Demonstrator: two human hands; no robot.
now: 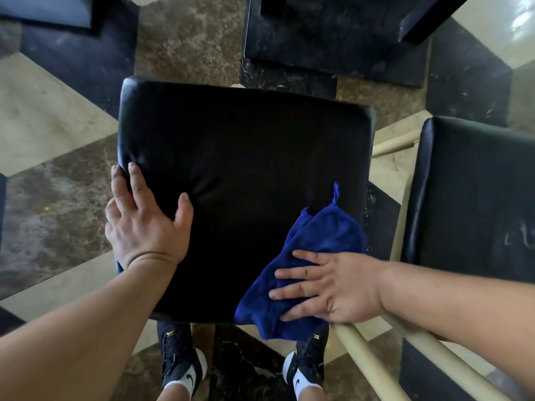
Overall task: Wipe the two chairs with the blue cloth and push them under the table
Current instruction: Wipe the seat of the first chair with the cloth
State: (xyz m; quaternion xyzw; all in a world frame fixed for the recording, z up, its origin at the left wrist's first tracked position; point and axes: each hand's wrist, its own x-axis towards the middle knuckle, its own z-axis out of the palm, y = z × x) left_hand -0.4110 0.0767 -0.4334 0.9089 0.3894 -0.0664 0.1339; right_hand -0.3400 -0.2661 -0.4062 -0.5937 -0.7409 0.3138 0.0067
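A black padded chair seat (pixel 243 180) fills the centre of the frame, seen from straight above. The left hand (pixel 144 224) sits at the seat's left edge, its grip partly closed: fingers curl over the rim while the thumb presses on the top surface. The right hand (pixel 327 287) lies flat with fingers spread, pressing the blue cloth (pixel 307 256) onto the seat's lower right corner; it pins the cloth rather than clasping it. The cloth is bunched, part of it hanging off the seat's near edge, and a small loop sticks up at its top.

A second chair (pixel 474 198) with the same black padding stands just beside the first, at the right edge of the frame, and pale cream chair rails (pixel 364 357) run diagonally through the lower right, close under the right wrist. At the top of the frame a dark slab base (pixel 333 44) rests on the patterned marble floor (pixel 52 117). Two black shoes (pixel 182 360) show below the seat's near edge.
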